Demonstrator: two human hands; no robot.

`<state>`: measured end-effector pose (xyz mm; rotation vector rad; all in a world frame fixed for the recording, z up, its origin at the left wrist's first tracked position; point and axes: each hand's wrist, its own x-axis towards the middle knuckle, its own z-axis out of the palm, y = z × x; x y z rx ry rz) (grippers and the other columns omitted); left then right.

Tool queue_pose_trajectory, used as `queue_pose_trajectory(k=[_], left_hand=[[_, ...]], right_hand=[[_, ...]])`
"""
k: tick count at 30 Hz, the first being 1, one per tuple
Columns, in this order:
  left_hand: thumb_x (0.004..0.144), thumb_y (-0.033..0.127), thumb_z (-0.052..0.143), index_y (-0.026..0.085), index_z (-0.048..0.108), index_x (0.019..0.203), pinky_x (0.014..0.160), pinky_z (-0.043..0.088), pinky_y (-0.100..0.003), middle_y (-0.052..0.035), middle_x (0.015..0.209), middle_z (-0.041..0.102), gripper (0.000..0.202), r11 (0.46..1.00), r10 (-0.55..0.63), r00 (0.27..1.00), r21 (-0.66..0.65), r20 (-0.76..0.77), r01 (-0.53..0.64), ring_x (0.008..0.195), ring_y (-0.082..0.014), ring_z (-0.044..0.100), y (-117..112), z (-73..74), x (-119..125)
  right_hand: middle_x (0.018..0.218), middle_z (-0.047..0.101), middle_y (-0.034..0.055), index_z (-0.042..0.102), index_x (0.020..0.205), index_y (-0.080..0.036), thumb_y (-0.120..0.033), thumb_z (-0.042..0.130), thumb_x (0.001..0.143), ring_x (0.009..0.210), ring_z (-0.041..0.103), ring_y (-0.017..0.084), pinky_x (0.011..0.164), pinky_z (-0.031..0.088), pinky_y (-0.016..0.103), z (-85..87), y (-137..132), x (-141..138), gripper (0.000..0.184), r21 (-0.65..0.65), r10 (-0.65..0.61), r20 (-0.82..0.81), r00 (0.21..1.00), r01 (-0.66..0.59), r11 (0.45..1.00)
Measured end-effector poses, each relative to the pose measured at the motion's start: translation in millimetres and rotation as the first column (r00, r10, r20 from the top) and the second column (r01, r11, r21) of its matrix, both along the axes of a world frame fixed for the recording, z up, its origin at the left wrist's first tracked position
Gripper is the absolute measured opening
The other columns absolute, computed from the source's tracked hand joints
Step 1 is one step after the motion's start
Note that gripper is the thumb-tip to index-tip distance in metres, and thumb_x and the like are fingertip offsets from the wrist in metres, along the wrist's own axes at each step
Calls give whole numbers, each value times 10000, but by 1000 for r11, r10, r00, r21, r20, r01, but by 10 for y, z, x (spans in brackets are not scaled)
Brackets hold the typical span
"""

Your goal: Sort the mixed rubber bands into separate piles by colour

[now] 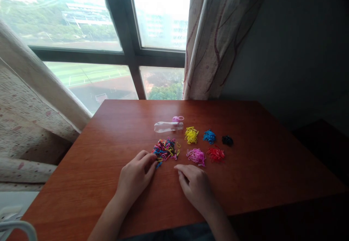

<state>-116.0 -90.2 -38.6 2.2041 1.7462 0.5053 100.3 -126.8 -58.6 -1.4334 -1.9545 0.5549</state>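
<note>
On the brown table lies a mixed pile of small coloured rubber bands. My left hand is at the pile's near left edge, fingers bent and thumb close to the index finger; what is between the tips, if anything, is too small to make out. A loose blue band lies by its thumb. My right hand rests to the right, below the pile and apart from it. Its fingers are curled, with thumb and index tips close together; anything held there is hidden. Nearest to it is a pile of pink rubber bands.
Sorted bands lie in yellow, blue, black and red piles. Behind the mixed pile, a clear plastic bottle lies on its side beside a pink cap with a loop. Window and curtains stand beyond the table.
</note>
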Motion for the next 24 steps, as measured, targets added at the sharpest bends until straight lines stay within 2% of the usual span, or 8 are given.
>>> queue_pose_trajectory(k=[11, 18, 24], left_hand=[[939, 344, 493, 272, 643, 954, 652, 436, -234, 19, 937, 657, 167, 1000, -14, 1000, -10, -5, 14, 763, -143, 643, -3, -33, -2], [924, 314, 506, 236, 640, 903, 650, 448, -240, 8, 852, 633, 156, 998, -43, 987, -37, 156, 50, 717, -136, 602, -25, -5, 45], [920, 278, 498, 224, 635, 882, 663, 461, -244, 6, 814, 627, 153, 996, -83, 961, -3, 265, 87, 694, -131, 584, -23, -12, 73]], right_hand=[[937, 736, 41, 707, 1013, -228, -112, 472, 895, 840, 681, 171, 813, 491, 259, 16, 2, -4, 287, -13, 1, -11, 1000, -1, 1000], [935, 737, 45, 707, 1014, -224, -120, 468, 894, 839, 683, 172, 809, 495, 263, 4, 4, -4, 287, -16, -1, -2, 1000, 1, 1000], [935, 738, 33, 704, 1007, -230, -113, 481, 897, 833, 686, 163, 795, 492, 246, -10, 8, -1, 275, 8, -2, 26, 1000, 2, 1000]])
